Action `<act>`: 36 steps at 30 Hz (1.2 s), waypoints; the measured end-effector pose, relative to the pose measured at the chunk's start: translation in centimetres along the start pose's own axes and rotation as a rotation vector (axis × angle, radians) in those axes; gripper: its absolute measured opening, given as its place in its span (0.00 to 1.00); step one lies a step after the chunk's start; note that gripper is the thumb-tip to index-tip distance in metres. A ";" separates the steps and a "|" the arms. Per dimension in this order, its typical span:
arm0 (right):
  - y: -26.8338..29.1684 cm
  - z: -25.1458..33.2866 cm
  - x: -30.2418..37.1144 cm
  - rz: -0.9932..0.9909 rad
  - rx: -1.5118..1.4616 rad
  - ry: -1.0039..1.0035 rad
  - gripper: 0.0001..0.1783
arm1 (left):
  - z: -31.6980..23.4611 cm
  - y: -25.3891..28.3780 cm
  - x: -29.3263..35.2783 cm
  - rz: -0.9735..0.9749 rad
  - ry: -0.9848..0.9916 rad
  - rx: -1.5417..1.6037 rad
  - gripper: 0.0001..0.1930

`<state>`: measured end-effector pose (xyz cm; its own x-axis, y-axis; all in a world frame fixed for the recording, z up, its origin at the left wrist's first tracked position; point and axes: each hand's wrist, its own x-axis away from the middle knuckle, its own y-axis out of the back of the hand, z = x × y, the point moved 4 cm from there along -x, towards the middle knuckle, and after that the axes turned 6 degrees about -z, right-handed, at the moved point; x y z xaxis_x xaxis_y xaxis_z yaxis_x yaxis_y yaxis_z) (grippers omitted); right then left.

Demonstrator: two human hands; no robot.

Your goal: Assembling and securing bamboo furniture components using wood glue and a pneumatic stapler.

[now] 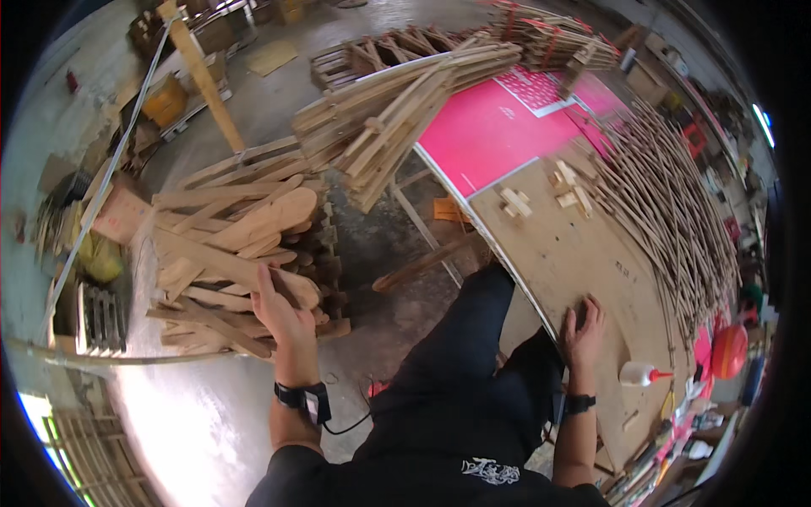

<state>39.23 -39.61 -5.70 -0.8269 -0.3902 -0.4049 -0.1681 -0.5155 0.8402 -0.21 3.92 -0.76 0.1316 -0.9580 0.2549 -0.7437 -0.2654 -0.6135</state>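
Observation:
At the left, my left hand closes around the near end of a flat wooden board on top of a stacked pile of similar boards. Some of its fingers are hidden behind the wood. My right hand rests on the brown worktable, its fingers loosely bent and apart, holding nothing. Just beyond its wrist lies a white glue bottle with a red nozzle. Farther up the table sit small crossed wooden pieces and a few more short wooden blocks.
Many thin wooden sticks cover the table's right side. Long wooden slats lie stacked across its far left end, beside a pink sheet. A wooden post leans at the far left. A red round object stands at the right.

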 end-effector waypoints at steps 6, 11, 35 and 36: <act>4.0 1.0 1.5 -0.130 -0.296 -0.081 0.19 | 0.9 -3.9 9.0 0.041 -0.215 -0.196 0.14; 12.9 6.5 2.1 -0.231 -0.508 0.013 0.19 | 2.8 -6.1 15.9 0.259 -0.231 -0.212 0.16; 21.2 4.8 13.8 0.034 -0.950 0.074 0.25 | 14.3 -12.9 33.0 1.940 -0.901 -0.348 0.27; 22.3 4.0 14.6 -0.062 -0.868 0.044 0.27 | 13.1 -13.7 33.5 1.844 -0.907 -0.291 0.29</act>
<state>21.23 -53.72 8.58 -0.8053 -0.3617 -0.4697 0.2710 -0.9293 0.2510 22.99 -25.93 6.43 -0.5759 0.1836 -0.7966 -0.3994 0.7871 0.4701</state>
